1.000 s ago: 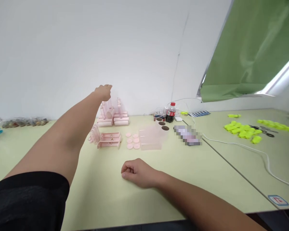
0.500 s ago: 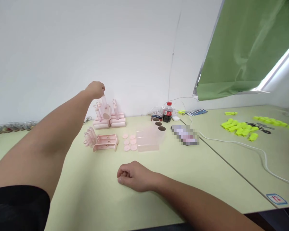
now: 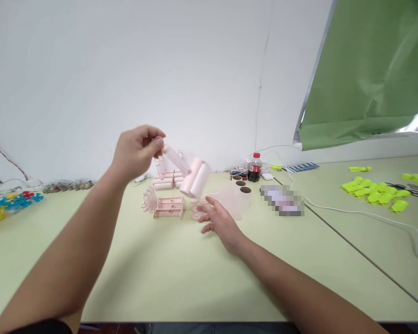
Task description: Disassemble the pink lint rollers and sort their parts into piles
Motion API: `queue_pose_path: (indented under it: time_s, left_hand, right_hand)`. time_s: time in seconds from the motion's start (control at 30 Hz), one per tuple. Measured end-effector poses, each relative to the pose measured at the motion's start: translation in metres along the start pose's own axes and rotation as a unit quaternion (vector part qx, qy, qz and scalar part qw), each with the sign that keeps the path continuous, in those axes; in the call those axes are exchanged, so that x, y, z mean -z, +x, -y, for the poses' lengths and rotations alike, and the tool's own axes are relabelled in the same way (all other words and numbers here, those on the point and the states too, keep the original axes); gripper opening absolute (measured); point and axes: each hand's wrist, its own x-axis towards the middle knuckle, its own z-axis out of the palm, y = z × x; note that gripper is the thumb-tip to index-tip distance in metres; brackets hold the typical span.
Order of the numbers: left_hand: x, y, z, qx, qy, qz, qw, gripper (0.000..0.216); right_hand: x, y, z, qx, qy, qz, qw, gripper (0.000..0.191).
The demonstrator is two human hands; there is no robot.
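Note:
My left hand (image 3: 139,147) pinches the handle end of a pink lint roller (image 3: 195,178), lifted above the table with its roller head tilted down to the right. Below that head, my right hand (image 3: 223,224) is open with fingers spread and nothing in it. Its fingertips overlap some pink round caps (image 3: 196,216) in the view. More lint rollers (image 3: 163,183) stand against the wall, partly hidden by the raised one. Left of the caps lie pink roller covers (image 3: 168,208) and clear handles (image 3: 149,199). Translucent pink sheet-like pieces (image 3: 230,204) lie behind my right hand.
Brown cardboard tubes (image 3: 245,189) and a cola bottle (image 3: 254,168) stand near the wall. A pixelated object (image 3: 282,199) lies right of them. A white cable (image 3: 362,213) crosses the table seam. Yellow-green pieces (image 3: 376,191) lie far right, colourful pieces (image 3: 10,204) far left.
My left hand has brought the lint roller away from the wall, toward me and to the right. My right hand has risen from the table and its curled fingers have spread.

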Motion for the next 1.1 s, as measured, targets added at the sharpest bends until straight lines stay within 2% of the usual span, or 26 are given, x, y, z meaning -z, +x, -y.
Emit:
queue_pose_path:
  time_s: [0.07,0.13,0.2,0.23,0.3,0.4,0.43,0.5,0.57,0.7,0.77,0.83,0.93,1.03,1.1]
  left_hand:
    - [-0.014,-0.038,0.006,-0.005,-0.104,-0.033,0.994,0.018]
    - [-0.034,-0.071,0.017,0.032,-0.208,-0.09,0.973,0.022]
    - [-0.057,-0.098,0.028,0.113,-0.34,-0.141,0.923,0.036]
    - [-0.069,-0.109,0.033,0.15,-0.39,-0.141,0.898,0.044]
    - [-0.09,-0.128,0.039,0.21,-0.439,-0.088,0.869,0.05]
    - [-0.112,-0.146,0.037,0.24,-0.433,0.046,0.867,0.037]
    - [-0.115,-0.149,0.035,0.239,-0.43,0.071,0.867,0.033]
    - [-0.117,-0.151,0.033,0.241,-0.441,0.067,0.862,0.029]
    - [-0.113,-0.148,0.036,0.264,-0.467,0.013,0.844,0.031]
    - [-0.102,-0.139,0.052,0.33,-0.519,-0.096,0.782,0.039]
    - [-0.099,-0.135,0.058,0.358,-0.529,-0.122,0.76,0.041]
    - [-0.098,-0.134,0.06,0.38,-0.531,-0.138,0.745,0.043]
    - [-0.1,-0.134,0.058,0.395,-0.524,-0.137,0.742,0.046]
    - [-0.102,-0.136,0.055,0.393,-0.498,-0.12,0.764,0.046]
    - [-0.103,-0.137,0.054,0.39,-0.483,-0.115,0.775,0.046]
  right_hand:
    - [0.002,0.001,0.005,0.025,0.066,-0.005,0.998,0.054]
    - [0.003,0.001,0.005,0.035,0.093,-0.006,0.995,0.047]
    - [0.004,0.002,0.0,0.03,0.086,-0.023,0.996,0.044]
    - [0.004,0.003,-0.003,0.028,0.073,-0.031,0.996,0.045]
    - [0.003,0.003,-0.008,0.036,0.033,-0.038,0.998,0.046]
    - [0.002,0.004,-0.011,0.076,-0.028,-0.037,0.996,0.047]
    - [0.002,0.004,-0.011,0.088,-0.044,-0.034,0.995,0.047]
    - [0.005,0.005,-0.007,0.11,-0.076,-0.03,0.991,0.047]
    - [0.013,0.008,0.0,0.137,-0.113,-0.049,0.983,0.05]
    - [0.044,0.018,0.021,0.172,-0.208,-0.16,0.949,0.069]
    - [0.06,0.02,0.032,0.154,-0.27,-0.195,0.93,0.066]
    - [0.071,0.019,0.043,0.128,-0.345,-0.199,0.908,0.054]
    - [0.078,0.009,0.057,0.098,-0.471,-0.142,0.865,0.046]
    - [0.083,-0.006,0.068,0.078,-0.579,0.01,0.811,0.049]
    - [0.087,-0.015,0.071,0.047,-0.626,0.086,0.773,0.05]
